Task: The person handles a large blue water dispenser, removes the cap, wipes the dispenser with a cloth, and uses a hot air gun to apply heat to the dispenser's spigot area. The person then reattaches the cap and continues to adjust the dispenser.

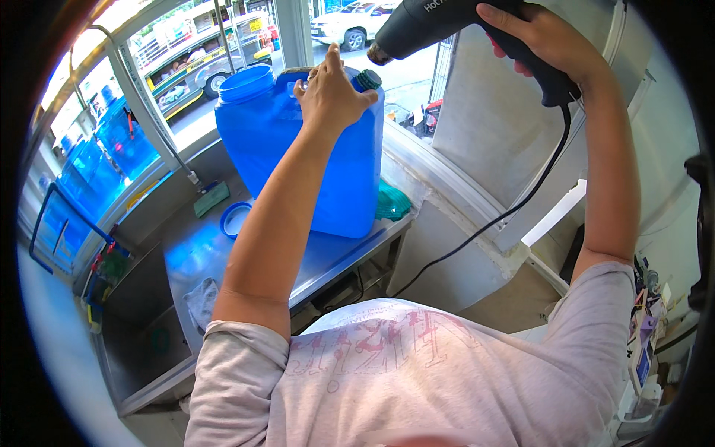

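Observation:
A large blue plastic water jug (350, 171) stands upright on a stainless steel counter (197, 249), with a wide round mouth at its left and a small spout with a dark cap (368, 79) at its right. My left hand (333, 93) lies over its top, fingers apart and thumb stretched toward the capped spout. Up at the right, my right hand (547, 41) is wrapped round the handle of a black heat gun (439, 24). The gun's metal nozzle points down and left, above the spout and apart from it. A blue ring-shaped lid (236, 220) rests on the counter beside the jug.
The gun's black cord (484, 227) hangs down past the counter's right end. On the counter are a green-headed squeegee (212, 199) and a grey cloth (201, 302), near a sink basin (134, 313). Green netting (392, 201) sits behind the jug; windows face a street with vehicles.

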Available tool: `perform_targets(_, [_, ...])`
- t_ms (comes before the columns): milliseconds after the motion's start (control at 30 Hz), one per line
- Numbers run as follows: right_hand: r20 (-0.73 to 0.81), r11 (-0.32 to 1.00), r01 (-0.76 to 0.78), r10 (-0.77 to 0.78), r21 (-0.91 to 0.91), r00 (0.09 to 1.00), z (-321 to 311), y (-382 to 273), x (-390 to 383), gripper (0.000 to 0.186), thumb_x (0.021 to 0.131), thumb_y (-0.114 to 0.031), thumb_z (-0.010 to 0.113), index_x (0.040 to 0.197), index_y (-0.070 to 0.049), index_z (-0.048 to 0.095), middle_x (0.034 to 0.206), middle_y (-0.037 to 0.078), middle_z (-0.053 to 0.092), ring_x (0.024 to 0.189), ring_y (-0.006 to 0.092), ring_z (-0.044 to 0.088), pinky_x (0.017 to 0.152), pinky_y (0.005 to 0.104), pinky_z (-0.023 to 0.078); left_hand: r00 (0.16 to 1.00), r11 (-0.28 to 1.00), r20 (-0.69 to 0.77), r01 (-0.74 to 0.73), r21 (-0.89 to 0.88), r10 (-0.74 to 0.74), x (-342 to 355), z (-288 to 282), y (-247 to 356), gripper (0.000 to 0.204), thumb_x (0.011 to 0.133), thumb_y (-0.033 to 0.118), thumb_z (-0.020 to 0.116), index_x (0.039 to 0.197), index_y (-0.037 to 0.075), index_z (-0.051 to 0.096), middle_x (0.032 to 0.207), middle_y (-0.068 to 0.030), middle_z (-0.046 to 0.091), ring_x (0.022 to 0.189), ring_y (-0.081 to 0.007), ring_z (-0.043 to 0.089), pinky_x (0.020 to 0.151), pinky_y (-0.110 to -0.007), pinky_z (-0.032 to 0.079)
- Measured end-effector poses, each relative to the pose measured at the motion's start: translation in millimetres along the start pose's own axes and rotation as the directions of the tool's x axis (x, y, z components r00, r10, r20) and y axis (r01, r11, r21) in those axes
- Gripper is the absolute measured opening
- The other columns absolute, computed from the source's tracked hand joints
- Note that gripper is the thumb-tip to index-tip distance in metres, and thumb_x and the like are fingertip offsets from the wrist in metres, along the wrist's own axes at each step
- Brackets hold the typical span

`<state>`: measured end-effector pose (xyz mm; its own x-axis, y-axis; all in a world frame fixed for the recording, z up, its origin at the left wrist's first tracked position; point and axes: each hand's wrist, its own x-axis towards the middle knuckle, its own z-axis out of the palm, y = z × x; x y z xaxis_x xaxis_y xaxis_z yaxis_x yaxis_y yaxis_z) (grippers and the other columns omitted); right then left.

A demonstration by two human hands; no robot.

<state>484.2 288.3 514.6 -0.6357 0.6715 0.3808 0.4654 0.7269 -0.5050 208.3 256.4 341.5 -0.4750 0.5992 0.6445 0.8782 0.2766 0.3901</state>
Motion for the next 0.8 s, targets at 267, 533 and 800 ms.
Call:
perform_targets(267, [-0.063, 0.996, 0.001, -0.007, -0.094, 0.998, 14, 43, 16, 0.058, 0.088, -0.067, 0.060, 0.088, -0.009, 0.065, 0.072, 0.003, 0.065, 0.054, 0.0116, 0.060, 0.057, 0.0241, 0.053, 0.999, 0.997, -0.035, -0.023, -0.067, 0.021, 4, 10, -9, 0.113, 0.070, 0.052, 0.080, 0.157, 0.009, 0.023, 0.151, -0.0119, 0.048, 0.143, -0.0317, 0.040, 0.116, -0.065, 0.019])
perform_targets(533, [-0.118, 0.976, -0.068, 0.094, 0.207, 0.989, 29, 77, -26, 0.052, 0.089, -0.059, 0.066, 0.092, -0.007, 0.066, 0.076, 0.003, 0.066, 0.059, 0.0113, 0.063, 0.057, 0.0251, 0.053, 0.974, 0.970, -0.012, -0.226, -0.086, 0.226, 0, 9, -38, 0.066, 0.097, 0.048, 0.048, 0.153, 0.017, 0.036, 0.156, -0.0116, 0.041, 0.150, -0.0279, 0.028, 0.119, -0.066, 0.000])
perform_targets(800, [-0.165, 0.699, -0.041, 0.225, 0.714, 0.960, 102, 124, -87, 0.035, 0.088, -0.033, 0.075, 0.104, -0.003, 0.066, 0.086, 0.006, 0.068, 0.064, 0.0145, 0.063, 0.058, 0.0273, 0.053, 0.962, 0.947, -0.099, -0.269, -0.178, 0.255, -5, 8, -46, 0.054, 0.104, 0.046, 0.041, 0.147, 0.014, 0.044, 0.149, -0.0162, 0.049, 0.141, -0.0339, 0.042, 0.118, -0.066, 0.005])
